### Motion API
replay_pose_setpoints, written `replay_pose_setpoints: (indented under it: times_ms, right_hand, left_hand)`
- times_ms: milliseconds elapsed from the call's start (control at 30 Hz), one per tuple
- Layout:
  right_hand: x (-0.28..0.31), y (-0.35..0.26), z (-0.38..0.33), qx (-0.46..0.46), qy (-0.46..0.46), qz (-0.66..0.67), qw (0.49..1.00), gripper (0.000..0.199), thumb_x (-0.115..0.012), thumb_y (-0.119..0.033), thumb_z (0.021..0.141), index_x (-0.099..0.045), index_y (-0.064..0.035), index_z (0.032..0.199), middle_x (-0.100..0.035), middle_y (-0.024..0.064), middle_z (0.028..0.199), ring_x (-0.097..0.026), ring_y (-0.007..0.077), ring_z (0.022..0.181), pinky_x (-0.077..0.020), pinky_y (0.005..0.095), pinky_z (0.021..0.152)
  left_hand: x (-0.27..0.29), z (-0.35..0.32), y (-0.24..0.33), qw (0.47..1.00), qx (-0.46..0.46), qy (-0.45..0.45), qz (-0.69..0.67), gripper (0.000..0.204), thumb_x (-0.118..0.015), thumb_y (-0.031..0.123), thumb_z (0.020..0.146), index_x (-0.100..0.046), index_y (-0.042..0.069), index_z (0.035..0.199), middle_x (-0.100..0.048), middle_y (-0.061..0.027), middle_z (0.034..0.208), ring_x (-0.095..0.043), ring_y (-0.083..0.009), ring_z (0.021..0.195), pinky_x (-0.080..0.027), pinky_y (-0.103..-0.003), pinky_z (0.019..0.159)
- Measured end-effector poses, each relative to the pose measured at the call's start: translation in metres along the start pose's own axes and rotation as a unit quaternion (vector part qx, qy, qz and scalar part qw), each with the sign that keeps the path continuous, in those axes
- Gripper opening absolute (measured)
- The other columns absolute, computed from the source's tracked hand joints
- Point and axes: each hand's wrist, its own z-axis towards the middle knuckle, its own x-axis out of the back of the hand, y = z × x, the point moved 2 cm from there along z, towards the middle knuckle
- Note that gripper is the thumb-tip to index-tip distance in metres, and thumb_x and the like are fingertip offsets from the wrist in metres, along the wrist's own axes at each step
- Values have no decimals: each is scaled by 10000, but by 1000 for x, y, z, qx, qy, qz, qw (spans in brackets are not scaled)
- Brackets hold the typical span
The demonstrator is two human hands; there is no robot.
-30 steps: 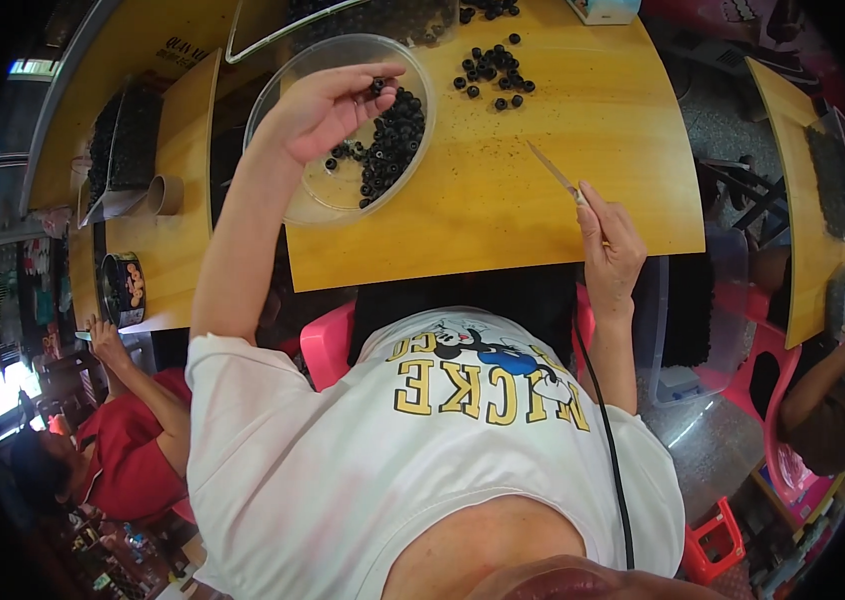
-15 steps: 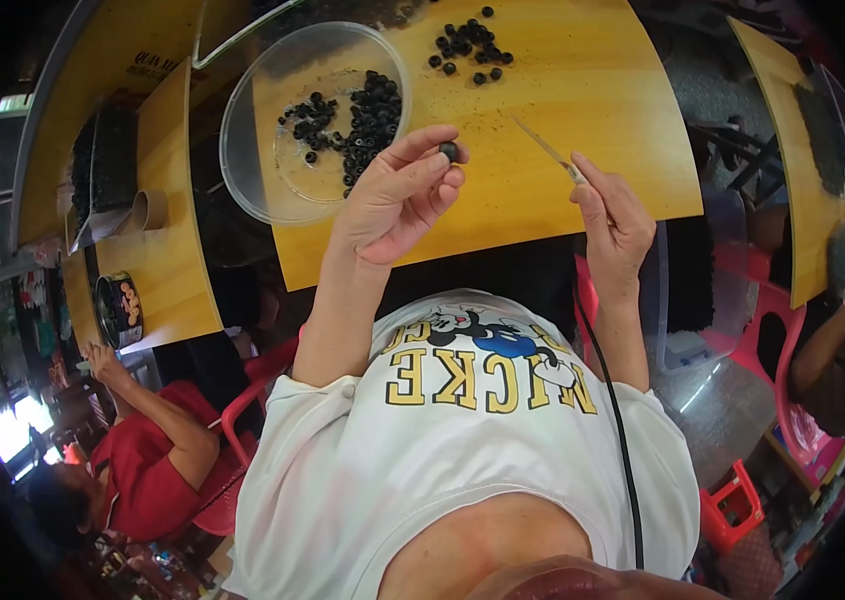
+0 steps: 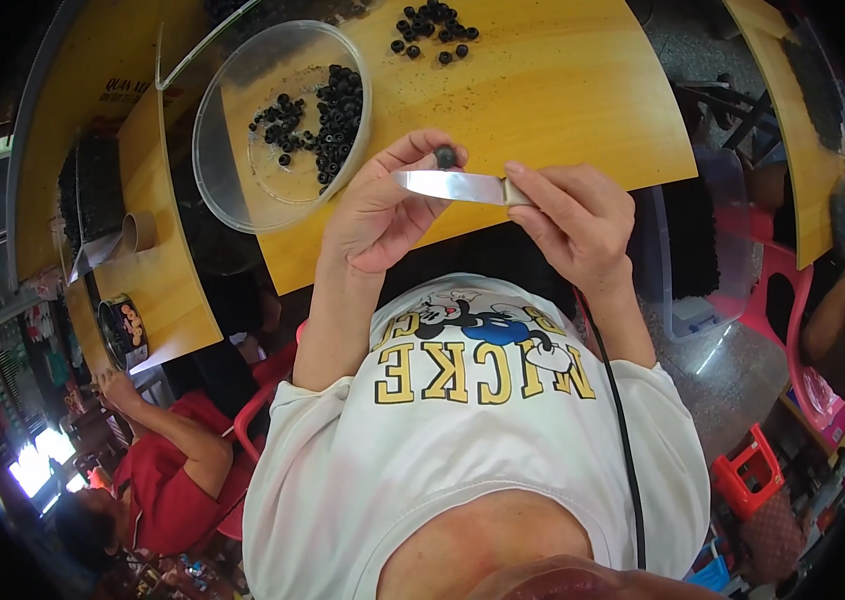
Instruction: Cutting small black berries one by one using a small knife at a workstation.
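One small dark berry (image 3: 446,157) sits pinched at the left hand's (image 3: 383,210) fingertips, right against the knife blade (image 3: 453,186) gripped by the right hand (image 3: 578,220), so a slip could likely nick those fingertips or drop it.

round printed tin (image 3: 123,332) — left table edge | tape roll (image 3: 139,232) — above it

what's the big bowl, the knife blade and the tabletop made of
Bowl: looks like clear plastic, see-through and thin-rimmed, with the table showing through it. Knife blade: seems to be bare metal, silvery with a bright reflection. Tabletop: smooth yellow-orange surface, probably laminate or varnished wood; the look leaves that open.
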Motion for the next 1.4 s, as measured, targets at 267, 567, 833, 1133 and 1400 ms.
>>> replay_pose_setpoints:
  times_ms: [267, 567, 833, 1133, 1400]
  right_hand:
    - [-6, 2, -2, 6, 0, -33, 999, 333, -762, -165, 727, -709, -71, 1042, -649, 58, 747, -579, 181, 581, -436, 285, 501]
    - [-8, 3, -5, 13, 3, -31, 999, 331, -757, -170, 737, -708, -77, 1051, -641, 52, 734, -573, 179, 575, -430, 281, 499]
    - [-6, 62, -27, -158, 44, -138, 977, 229, -685, -96, 850, -694, -31, 1070, -644, 98, 779, -608, 189, 643, -474, 283, 581]
    - [-12, 59, -35, -264, 78, 3, 961, 221, -599, -53, 912, -665, 3, 1115, -611, 59, 774, -561, 113, 692, -439, 226, 641]
    - [-11, 48, -36, -265, 57, 0, 963, 238, -572, -97, 938, -659, 0, 1136, -584, 41, 742, -534, 92, 689, -416, 225, 627]
  left_hand:
    - [-1, 0, -4, 1000, 2, -1, 15, 255, -628, 46, 881, -553, 14, 1122, -601, -99, 1061, -614, -148, 956, -541, -262, 846]
    - [6, -1, -4, 1000, 11, -29, -4, 242, -630, 43, 877, -538, 18, 1099, -598, -122, 1040, -616, -156, 913, -539, -257, 812]
    - [-5, -8, -8, 996, 67, -55, -37, 245, -614, 15, 874, -528, 10, 1103, -565, -120, 958, -524, -153, 764, -465, -248, 697]
    - [-16, -44, 42, 1000, 3, 31, -2, 188, -506, 70, 941, -553, -28, 1095, -578, -140, 990, -587, -155, 788, -528, -234, 675]
    - [29, -8, 158, 911, -87, 155, 371, 237, -541, 148, 946, -615, -33, 1081, -609, -44, 830, -554, -81, 674, -487, -216, 600]
